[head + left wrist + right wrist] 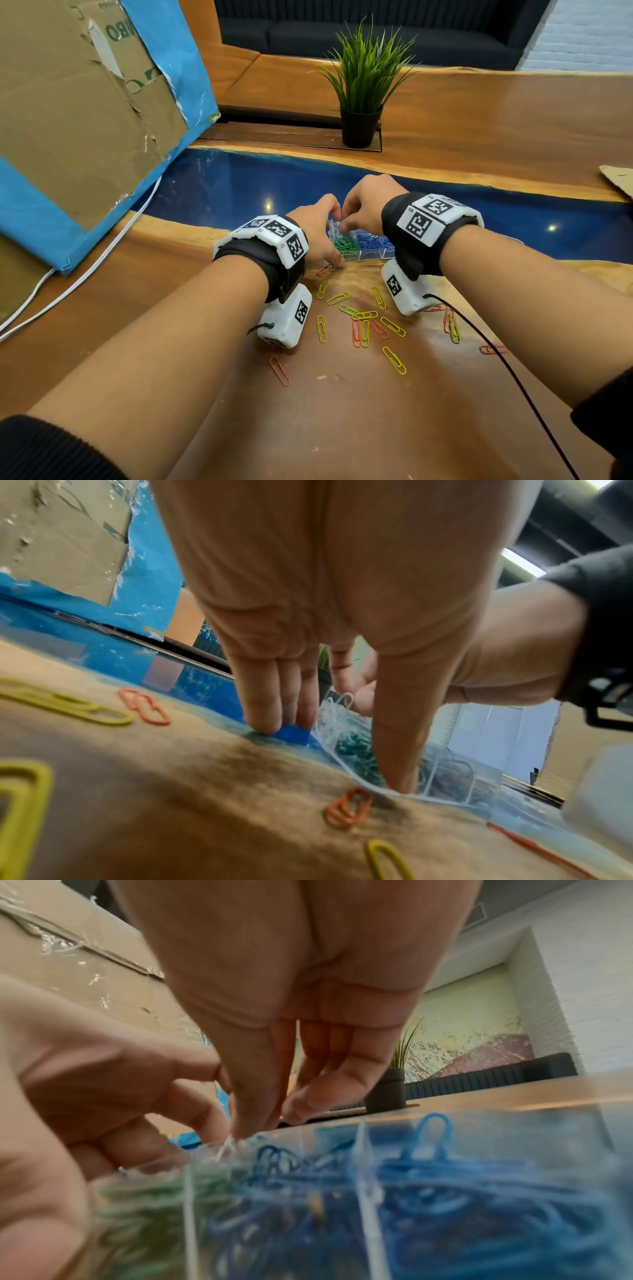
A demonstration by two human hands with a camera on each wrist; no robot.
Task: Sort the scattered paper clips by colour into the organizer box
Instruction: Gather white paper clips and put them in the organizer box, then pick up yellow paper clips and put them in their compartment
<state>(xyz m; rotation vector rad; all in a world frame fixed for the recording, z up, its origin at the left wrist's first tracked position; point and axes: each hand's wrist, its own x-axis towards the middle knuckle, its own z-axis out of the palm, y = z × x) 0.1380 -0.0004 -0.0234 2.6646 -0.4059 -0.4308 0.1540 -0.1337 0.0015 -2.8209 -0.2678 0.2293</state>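
You are leaning both hands over the clear organizer box (pixel 368 255), which is sitting at about 12 o'clock from you, where the wood of the table (pixel 376 411) meets its blue resin strip. Your left hand (pixel 317 233) is standing at the box's 9 o'clock side with its fingers (pixel 263 702) straight and planted tip-down on the table just beside the box wall, while the thumb is pressing down at the near corner; it is gripping nothing. Your right hand (pixel 364 205) is hovering over the far-left compartment, its fingertips (pixel 250 1118) drawn narrowly together at the white paper clips (pixel 334 712) heaped there; whether they are actually pinching one, you cannot tell from these views. Green paper clips (pixel 346 245) are filling the near-left compartment and blue paper clips (pixel 375 241) the compartments at its 3 o'clock. Yellow paper clips (pixel 364 315) and orange paper clips (pixel 356 332) are lying scattered on the wood at 6 o'clock from the box, between your forearms, with one orange clip (pixel 349 806) just beside the box's near corner. A potted plant (pixel 363 82) is standing well beyond at 12 o'clock, and taped cardboard (pixel 75 96) is leaning at 10 o'clock.
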